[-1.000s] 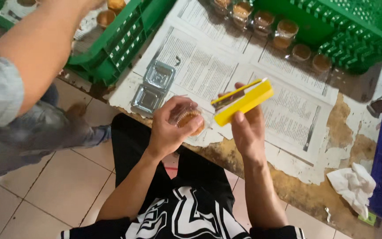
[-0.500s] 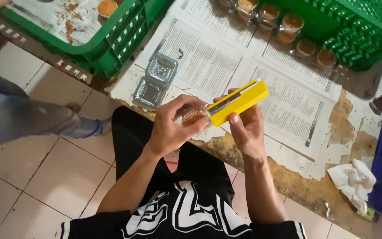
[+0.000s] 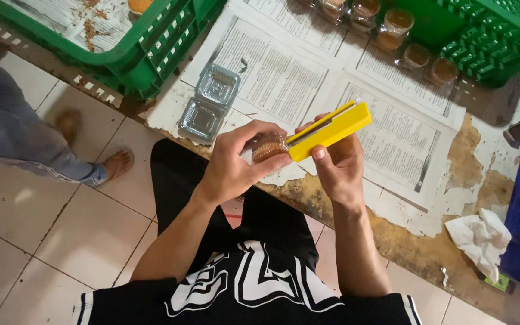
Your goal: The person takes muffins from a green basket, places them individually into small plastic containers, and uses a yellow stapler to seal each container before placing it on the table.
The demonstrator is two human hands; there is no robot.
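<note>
- Here, the left hand is closed round a small clear plastic container with a brown cake inside, held in front of the person's body at the near edge of the worn table.
- The right hand grips a long yellow stapler, thumb pressed on its underside; the stapler's mouth meets the container's right edge.
- Judgement: the step looks like stapling the container lid shut. It goes best if the rim flange alone sits in the mouth, clear of the cake.
- The left fingers curl over the lid; they should stay back from the stapler tip, which is just beside them.
- A firm, square squeeze would serve; a tilted bite may tear thin plastic or miss the lower flange. Whether both flanges are aligned cannot be told, as the hand hides them.
- On the newspaper sheets covering the table lies an open, empty clear clamshell container, near the left hand.
- A row of filled clear containers sits further off, between two green plastic crates.
- Crumpled white tissue lies at the right; another person's leg in blue jeans stands on the tiled floor at left.
</note>
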